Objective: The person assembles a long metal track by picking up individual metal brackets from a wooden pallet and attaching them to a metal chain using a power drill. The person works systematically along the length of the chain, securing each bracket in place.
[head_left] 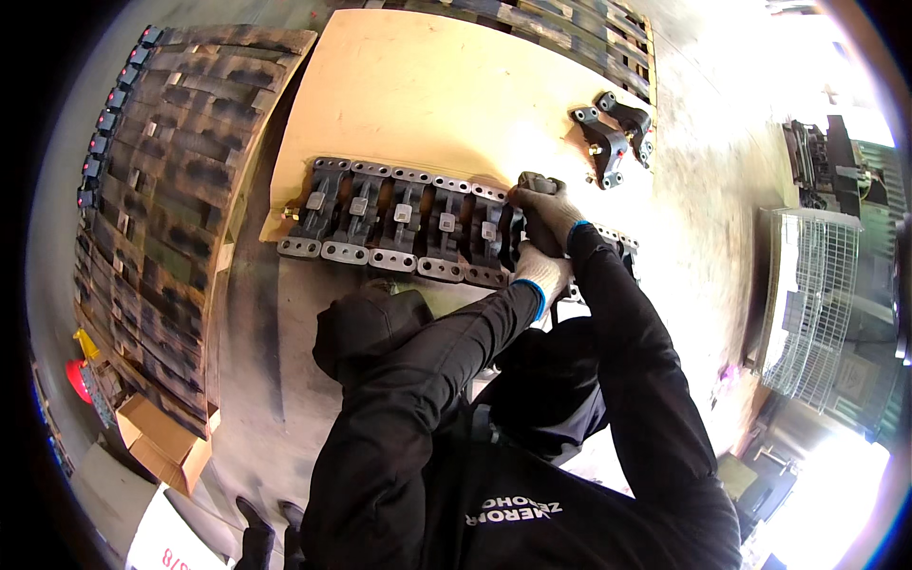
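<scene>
My right hand (554, 206), in a light knit glove with a blue cuff, wraps round the far end of a dark metal bracket (539, 180). Closer to me, my left hand (541, 271), gloved alike, is closed at the same bracket's near end, its fingers partly hidden. The bracket is at the row of similar brackets; whether it rests among them or is lifted I cannot tell. To the left, several black brackets (403, 215) with grey drilled end plates lie side by side along the near edge of a cardboard sheet (418, 85). More of the row shows right of my forearm.
Two loose brackets (608, 142) lie at the sheet's right end. A stained wooden pallet (190, 152) stands left, with a cardboard box (166, 442) below it. At right is a wire mesh cage (812, 304). Another person's shoes (271, 513) show at lower left.
</scene>
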The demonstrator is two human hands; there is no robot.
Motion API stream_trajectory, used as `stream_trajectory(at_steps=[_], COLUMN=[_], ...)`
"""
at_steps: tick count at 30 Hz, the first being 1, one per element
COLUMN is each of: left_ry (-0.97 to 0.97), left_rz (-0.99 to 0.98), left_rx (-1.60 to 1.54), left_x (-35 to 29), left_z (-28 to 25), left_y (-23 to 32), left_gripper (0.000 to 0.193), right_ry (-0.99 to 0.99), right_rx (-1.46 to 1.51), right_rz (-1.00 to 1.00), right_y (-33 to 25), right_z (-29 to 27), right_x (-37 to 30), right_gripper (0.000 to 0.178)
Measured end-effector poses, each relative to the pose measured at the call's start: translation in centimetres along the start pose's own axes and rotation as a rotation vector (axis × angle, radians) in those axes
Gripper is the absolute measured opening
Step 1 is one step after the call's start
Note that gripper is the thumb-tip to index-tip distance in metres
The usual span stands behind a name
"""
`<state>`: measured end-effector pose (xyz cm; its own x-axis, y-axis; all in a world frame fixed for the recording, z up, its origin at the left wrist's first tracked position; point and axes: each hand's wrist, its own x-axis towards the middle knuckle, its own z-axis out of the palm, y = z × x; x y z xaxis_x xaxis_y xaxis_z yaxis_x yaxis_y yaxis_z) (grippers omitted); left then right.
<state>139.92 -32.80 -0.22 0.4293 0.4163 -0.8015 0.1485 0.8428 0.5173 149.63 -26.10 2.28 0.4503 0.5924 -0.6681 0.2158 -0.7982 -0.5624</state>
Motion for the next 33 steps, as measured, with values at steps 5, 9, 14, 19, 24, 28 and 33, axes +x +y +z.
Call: stream_trajectory(at_steps=[5, 9, 14, 19, 24, 28, 33], left_ry=[0.019, 0.091, 0.092, 0.057, 0.082, 0.055, 0.073], left_rz=[-0.001, -0.044, -0.024, -0.001, 0.001, -0.082, -0.045], left_rx=[0.023, 0.031, 0.174, 0.135, 0.085, -0.025, 0.045], left_x=[-2.3, -5.0, 1.9, 3.0, 2.4, -4.8, -4.7], left_z=[-0.5, -1.0, 0.0, 0.6, 0.3, -1.2, -1.7], left_y=[2.0, 4.3, -2.1, -2.9, -1.9, 4.8, 5.1], left_gripper=[0.091, 0.074, 0.092, 0.095, 0.078, 0.074, 0.082], right_ry=[0.047, 0.009, 0.002, 0.012, -0.005, -0.007, -0.023], right_rx=[-0.056, -0.019, 0.036, 0.037, -0.004, 0.032, -0.014], right_rz=[-0.053, -0.05, 0.024, -0.037, 0.02, -0.021, 0.03], right_y=[3.6, 2.9, 0.3, 1.2, 2.1, 0.9, 0.1], right_z=[1.1, 1.2, 0.8, 1.3, 1.0, 1.3, 1.2], right_x=[4.2, 3.0, 0.3, 1.1, 2.7, 1.9, 1.5], right_gripper=[0.11, 0.114, 0.111, 0.104, 0.104, 0.104, 0.107])
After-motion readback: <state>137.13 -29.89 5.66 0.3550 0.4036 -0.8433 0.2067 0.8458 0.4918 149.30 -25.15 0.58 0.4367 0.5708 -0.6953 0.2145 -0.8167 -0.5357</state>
